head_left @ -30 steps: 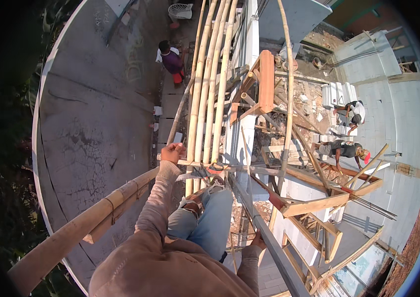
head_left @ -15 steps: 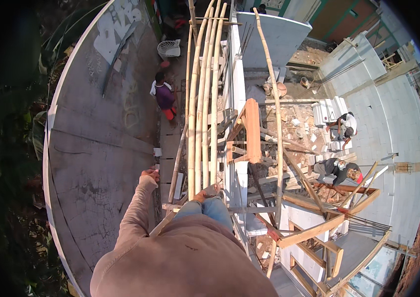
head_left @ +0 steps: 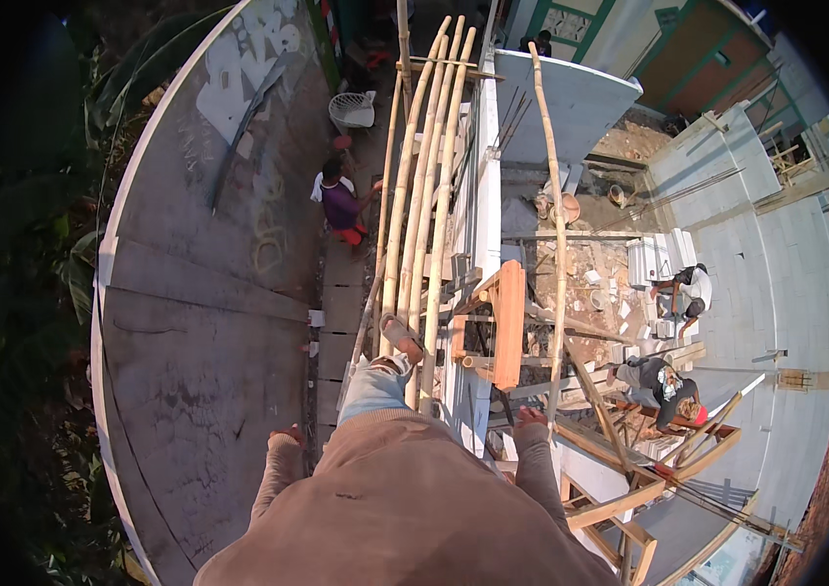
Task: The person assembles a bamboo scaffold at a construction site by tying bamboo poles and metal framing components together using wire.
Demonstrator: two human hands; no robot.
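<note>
My left hand point(head_left: 287, 436) is held out low beside the grey wall, its fingers loosely apart and nothing visible in them. On the other side my right hand point(head_left: 532, 422) reaches forward, small in view, with its fingers loosely apart. It is close to an upright bamboo pole point(head_left: 558, 244); contact between them cannot be made out. My sandalled foot point(head_left: 401, 337) stands on several long bamboo poles point(head_left: 421, 195) laid side by side as a raised walkway. My other foot is hidden below my body.
A white block wall point(head_left: 485, 186) and an orange wooden piece point(head_left: 509, 322) lie right of the walkway. Below left, a person point(head_left: 339, 200) stands in the passage. Two crouching people point(head_left: 693, 293) work among rubble and blocks. Timber frames point(head_left: 629, 503) jut up at lower right.
My foot has stepped forward along the bamboo. My left hand has drawn back and lower, and my right hand has come into view. The person below has an arm out toward the poles.
</note>
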